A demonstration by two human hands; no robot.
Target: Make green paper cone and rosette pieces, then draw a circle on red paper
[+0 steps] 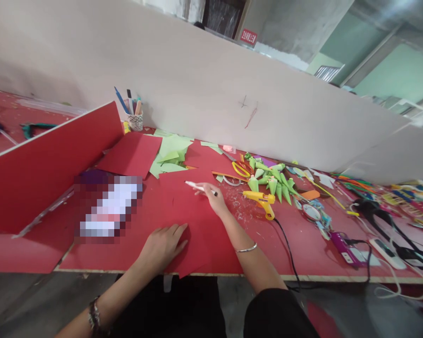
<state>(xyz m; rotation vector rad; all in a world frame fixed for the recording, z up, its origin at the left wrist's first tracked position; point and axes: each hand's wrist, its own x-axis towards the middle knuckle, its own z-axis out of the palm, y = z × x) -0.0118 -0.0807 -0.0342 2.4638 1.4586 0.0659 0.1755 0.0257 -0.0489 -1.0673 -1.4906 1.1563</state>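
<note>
My right hand (213,197) is closed round a white pen (193,185) with a dark end, held over a sheet of red paper (183,206). The pen's pale tip points away to the left, and I cannot tell whether it touches the paper. My left hand (164,246) lies flat near the sheet's front edge, fingers stretched out and holding nothing. Red paper and red tabletop look much alike, so part of the sheet's outline is hard to make out. Right of the pen lies a yellow glue gun (262,202) with a black cable.
Green paper cones (273,183) and yellow-handled scissors (240,169) lie behind the glue gun. Green paper scraps (171,155) and a pen cup (135,121) stand farther back. A red board (56,164) rises at left by a blurred-out device (111,209). A purple power socket (348,251) is at right.
</note>
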